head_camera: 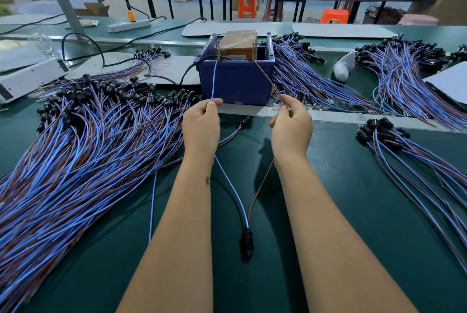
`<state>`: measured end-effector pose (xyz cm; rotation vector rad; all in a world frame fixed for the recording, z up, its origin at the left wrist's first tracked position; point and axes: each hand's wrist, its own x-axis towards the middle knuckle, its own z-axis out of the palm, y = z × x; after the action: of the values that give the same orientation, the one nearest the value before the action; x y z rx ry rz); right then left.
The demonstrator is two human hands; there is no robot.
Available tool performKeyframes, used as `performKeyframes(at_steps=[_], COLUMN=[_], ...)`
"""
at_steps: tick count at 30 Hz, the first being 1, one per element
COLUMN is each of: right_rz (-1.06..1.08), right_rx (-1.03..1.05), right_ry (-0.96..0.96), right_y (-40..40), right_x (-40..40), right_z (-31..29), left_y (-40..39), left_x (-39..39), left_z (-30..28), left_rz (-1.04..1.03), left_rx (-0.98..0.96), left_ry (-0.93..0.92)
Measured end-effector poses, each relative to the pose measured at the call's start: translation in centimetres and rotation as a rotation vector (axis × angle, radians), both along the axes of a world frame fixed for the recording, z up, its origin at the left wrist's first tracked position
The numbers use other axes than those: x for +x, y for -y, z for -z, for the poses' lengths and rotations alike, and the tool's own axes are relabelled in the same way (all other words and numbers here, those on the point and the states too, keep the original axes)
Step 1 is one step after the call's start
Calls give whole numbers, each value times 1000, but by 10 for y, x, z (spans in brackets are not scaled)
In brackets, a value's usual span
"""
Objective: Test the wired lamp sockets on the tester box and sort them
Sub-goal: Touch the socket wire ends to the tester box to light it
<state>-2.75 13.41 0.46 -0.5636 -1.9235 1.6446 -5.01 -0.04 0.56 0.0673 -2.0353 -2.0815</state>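
Note:
One black lamp socket point(247, 240) lies on the green mat between my forearms. Its blue wire point(213, 77) runs up through my left hand point(201, 124), which pinches it, to the top of the tester box point(238, 45). Its brown wire point(264, 74) passes through my right hand point(290, 123), pinched there, and reaches the same box top. The tester is a brown taped block standing in a dark blue plastic bin point(235, 83) straight ahead of both hands.
A big heap of wired sockets point(83, 141) covers the left of the bench. More bundles point(316, 77) lie right of the bin, a far-right heap point(409, 72) and a smaller near-right pile point(394, 143). A white bulb point(341, 69), power strip point(129, 25) and black cables sit behind.

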Motion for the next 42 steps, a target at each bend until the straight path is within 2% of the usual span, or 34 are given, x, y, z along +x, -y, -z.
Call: performKeyframes(at_steps=[16,23,42], right_rz=[74,-13,-89], right_rx=[14,96,108], right_ry=[-39,27,-52], right_y=[3,4,8], right_x=[5,1,2], right_z=[-6,-2,-2], left_y=[0,0,0], left_x=[-1,-1,-1], left_z=[0,0,1], left_rz=[-2,3,3], left_rx=[5,3,1], left_ry=[11,12,11])
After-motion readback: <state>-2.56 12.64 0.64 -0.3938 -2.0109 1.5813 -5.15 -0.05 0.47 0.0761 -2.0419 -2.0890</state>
